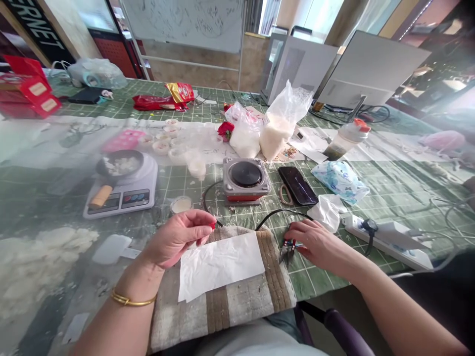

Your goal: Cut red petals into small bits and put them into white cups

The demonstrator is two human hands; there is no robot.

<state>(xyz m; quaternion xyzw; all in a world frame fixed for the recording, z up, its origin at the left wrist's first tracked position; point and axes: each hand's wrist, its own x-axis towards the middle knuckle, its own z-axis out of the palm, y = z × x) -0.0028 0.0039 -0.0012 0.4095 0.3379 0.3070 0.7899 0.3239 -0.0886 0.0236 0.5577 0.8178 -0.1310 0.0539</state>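
My left hand (181,237) is above the left edge of a folded striped towel (243,301), its thumb and forefinger pinching a small red piece (213,225). Under it, a sheet of white tissue (222,267) lies flat on the towel. My right hand (313,242) rests at the towel's right side, fingers bent around a small red-handled tool (287,252) with metal jaws pointing toward me; whether it is scissors or pliers I cannot make out. Beyond the towel stands a small hot plate (246,179) with a dark round top.
To the left, a kitchen scale (139,190) bears a bowl (119,164) of white flakes. Right of the hot plate are a phone (298,185), a tissue pack (340,182) and a power strip (389,242). Bags of white granules (276,136) stand behind. Cables cross the green mat.
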